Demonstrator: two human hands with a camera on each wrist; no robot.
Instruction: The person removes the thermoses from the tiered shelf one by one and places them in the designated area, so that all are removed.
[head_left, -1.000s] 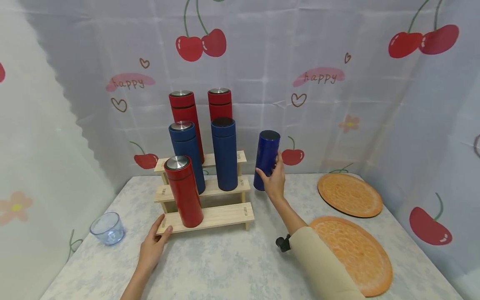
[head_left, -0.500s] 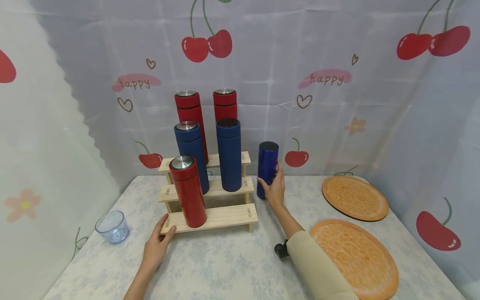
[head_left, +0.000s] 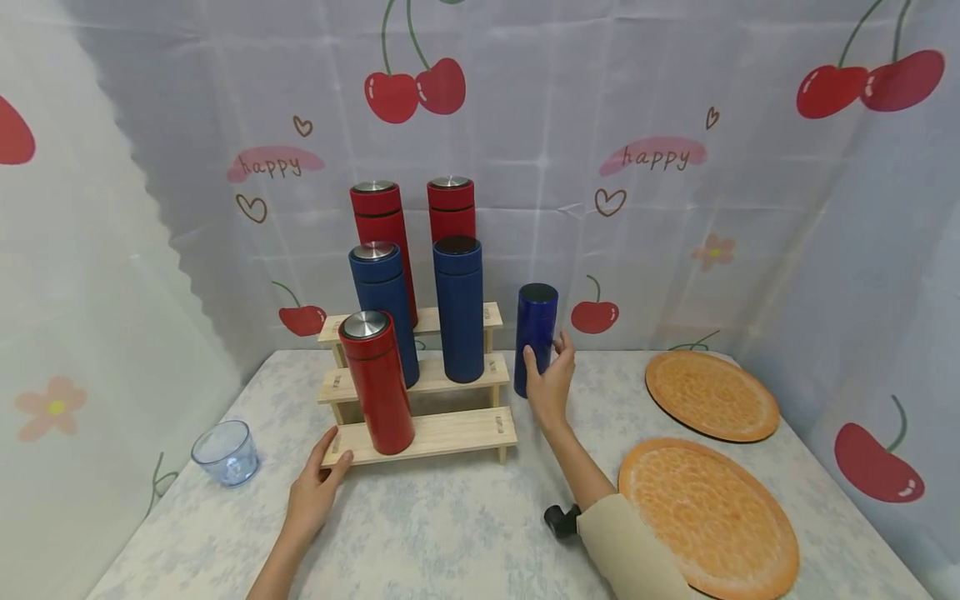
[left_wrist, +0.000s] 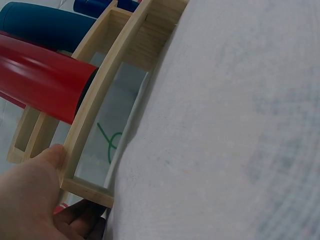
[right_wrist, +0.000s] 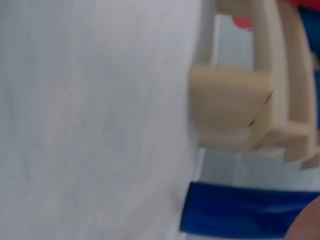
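My left hand point(head_left: 311, 492) grips the left end of the lowest step of a three-tier wooden rack point(head_left: 459, 429), its thumb point(left_wrist: 52, 156) on the front edge. A red thermos point(head_left: 378, 387) stands on that step. Two blue thermoses, one silver-lidded point(head_left: 384, 304) and one dark-lidded point(head_left: 460, 325), occupy the middle step. On the top step are two red thermoses point(head_left: 377, 218). Right of the rack a glossy dark blue thermos point(head_left: 536, 315) stands upright on the table. My right hand point(head_left: 551, 392) is just in front of it, thumb and fingers spread apart; whether they still touch it is unclear.
A small clear blue glass cup point(head_left: 227, 454) stands at the left. Two round orange-brown mats, the nearer one point(head_left: 712, 512) and the farther one point(head_left: 711, 396), lie at the right. A cherry-print curtain point(head_left: 540, 150) hangs behind the table.
The dark blue thermos has come down onto the table beside the rack, slightly nearer. My right hand then loosened, its fingers spreading away from it. The left hand stayed on the rack.
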